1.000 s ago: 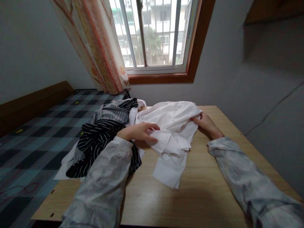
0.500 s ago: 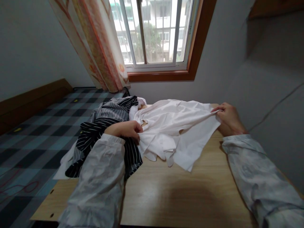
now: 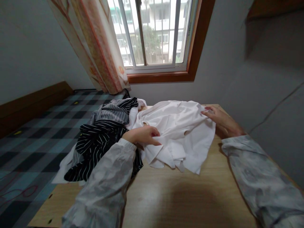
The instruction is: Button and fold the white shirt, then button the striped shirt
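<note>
A white shirt [image 3: 175, 118] lies crumpled and partly spread on the wooden table. My left hand [image 3: 143, 135] rests over its left part, thumb and fingers apart, with a folded bit of the cloth just under the fingertips. At the shirt's far right edge, my right hand [image 3: 222, 119] touches the cloth with its fingers stretched out and loose. Both hands look open. Beside and partly behind my left wrist lies a black-and-white striped garment [image 3: 99, 136], bunched up, with some white cloth under it.
The light wooden table [image 3: 185, 196] extends toward me. A bed with a checked cover [image 3: 35, 126] stands to the left. Ahead are a barred window [image 3: 156, 34] and a patterned curtain [image 3: 95, 47]. A thin cable [image 3: 273, 110] runs along the right wall.
My left hand has moved right and its fingers have spread. My right hand has shifted slightly left and loosened from the shirt's edge. The shirt's right side has moved left and slackened.
</note>
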The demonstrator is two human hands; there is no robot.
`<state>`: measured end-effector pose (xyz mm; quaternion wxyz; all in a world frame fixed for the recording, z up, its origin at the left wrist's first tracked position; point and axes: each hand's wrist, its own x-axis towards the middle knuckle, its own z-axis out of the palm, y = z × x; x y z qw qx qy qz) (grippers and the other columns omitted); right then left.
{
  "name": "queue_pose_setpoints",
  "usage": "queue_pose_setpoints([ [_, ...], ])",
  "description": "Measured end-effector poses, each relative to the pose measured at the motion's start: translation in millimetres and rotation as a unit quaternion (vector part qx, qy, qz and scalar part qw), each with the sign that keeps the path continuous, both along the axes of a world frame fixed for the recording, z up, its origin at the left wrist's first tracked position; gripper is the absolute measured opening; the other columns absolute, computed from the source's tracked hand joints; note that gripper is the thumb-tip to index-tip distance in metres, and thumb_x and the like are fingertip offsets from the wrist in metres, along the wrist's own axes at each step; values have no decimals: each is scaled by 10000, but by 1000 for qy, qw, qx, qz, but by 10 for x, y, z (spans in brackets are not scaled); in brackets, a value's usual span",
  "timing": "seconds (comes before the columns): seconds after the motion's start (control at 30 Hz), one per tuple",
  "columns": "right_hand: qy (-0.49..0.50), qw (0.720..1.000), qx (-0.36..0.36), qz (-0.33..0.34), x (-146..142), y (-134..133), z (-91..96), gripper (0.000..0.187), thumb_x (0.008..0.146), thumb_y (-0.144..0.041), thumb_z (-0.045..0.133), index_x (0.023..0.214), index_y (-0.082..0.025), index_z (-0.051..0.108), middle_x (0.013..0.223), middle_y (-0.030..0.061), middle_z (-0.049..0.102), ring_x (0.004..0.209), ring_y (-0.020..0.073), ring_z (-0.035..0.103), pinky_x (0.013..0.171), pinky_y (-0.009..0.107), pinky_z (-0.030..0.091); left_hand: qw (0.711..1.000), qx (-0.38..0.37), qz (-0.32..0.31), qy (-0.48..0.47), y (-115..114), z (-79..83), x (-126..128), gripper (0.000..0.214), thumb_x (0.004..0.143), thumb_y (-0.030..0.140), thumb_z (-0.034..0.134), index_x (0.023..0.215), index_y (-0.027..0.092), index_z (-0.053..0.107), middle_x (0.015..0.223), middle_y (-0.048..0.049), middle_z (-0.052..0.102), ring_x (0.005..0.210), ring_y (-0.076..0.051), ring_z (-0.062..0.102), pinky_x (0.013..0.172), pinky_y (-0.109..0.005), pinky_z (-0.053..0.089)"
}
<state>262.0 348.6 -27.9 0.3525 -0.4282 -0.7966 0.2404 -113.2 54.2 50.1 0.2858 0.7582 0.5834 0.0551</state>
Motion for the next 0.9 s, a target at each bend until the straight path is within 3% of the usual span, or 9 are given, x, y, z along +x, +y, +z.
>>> queue_pose_setpoints([
  [0.07, -46, 999, 22, -15, -89, -95, -51, 636, 837, -564, 859, 1332, -181, 743, 1382, 207, 752, 1261, 410, 711, 1082, 508, 578, 999, 20, -32, 21, 7, -71, 46, 293, 852, 469, 868, 940, 193, 822, 1051, -53, 798, 852, -181, 670, 808, -283, 505],
  [0.17, -124, 990, 62, -6, -160, -170, -103, 535, 822, -360, 809, 1322, -183, 739, 1354, 202, 752, 1269, 389, 696, 1084, 461, 561, 998, 25, -57, 13, -7, -89, 140, 268, 821, 416, 891, 927, 186, 803, 1146, -69, 784, 938, -196, 696, 871, -287, 525],
  [0.3, -192, 978, 79, -13, -20, -110, -40, 490, 765, -136, 648, 1229, -202, 788, 1160, 138, 812, 1068, 326, 741, 955, 384, 552, 995, -45, -36, -78, -37, 23, 97, 412, 886, 524, 855, 1172, 229, 827, 1193, -66, 817, 1048, -225, 748, 918, -303, 562],
  [0.4, -212, 969, 97, -86, 184, -63, 78, 502, 794, -111, 618, 1257, -188, 797, 1174, 150, 813, 1027, 316, 743, 895, 381, 531, 993, -3, 65, -103, -38, 103, -139, 442, 962, 599, 756, 1189, 224, 814, 1165, -83, 836, 1035, -233, 765, 892, -320, 580],
  [0.53, -236, 947, 139, -168, 170, -225, 238, 414, 964, -293, 655, 1336, -174, 792, 1321, 216, 781, 1126, 381, 730, 987, 488, 530, 941, 163, 290, 58, -27, 97, -366, 527, 966, 682, 720, 1152, 192, 775, 1145, -130, 830, 1019, -281, 771, 857, -346, 567],
  [0.6, -201, 954, 177, -130, -45, -418, 282, 456, 1010, -431, 669, 1365, -167, 779, 1385, 217, 771, 1246, 421, 701, 1103, 553, 516, 914, 158, 346, 143, -21, 52, -331, 587, 935, 741, 734, 1143, 194, 774, 1140, -140, 829, 1024, -312, 774, 844, -353, 550],
  [0.7, -143, 972, 181, 44, -499, -770, 240, 504, 1068, -519, 636, 1460, -219, 739, 1469, 170, 756, 1351, 397, 691, 1202, 548, 514, 918, 103, 325, 202, 4, -34, -194, 435, 950, 635, 752, 1042, 212, 791, 1089, -121, 838, 1016, -315, 776, 812, -338, 526],
  [0.8, -206, 956, 147, 151, -843, -1062, 78, 728, 1021, -701, 685, 1574, -228, 668, 1591, 175, 692, 1440, 423, 658, 1253, 587, 496, 922, 93, 308, 217, 39, -81, -169, 201, 979, 401, 718, 984, 214, 793, 1090, -112, 844, 1017, -290, 776, 793, -323, 514],
  [0.9, -276, 933, 125, 194, -923, -1207, -80, 884, 982, -774, 700, 1670, -230, 584, 1718, 188, 578, 1578, 446, 548, 1309, 628, 442, 905, 142, 356, 185, 44, -39, -332, 191, 1037, 314, 624, 1070, 201, 775, 1124, -127, 841, 1007, -274, 778, 827, -325, 528],
])
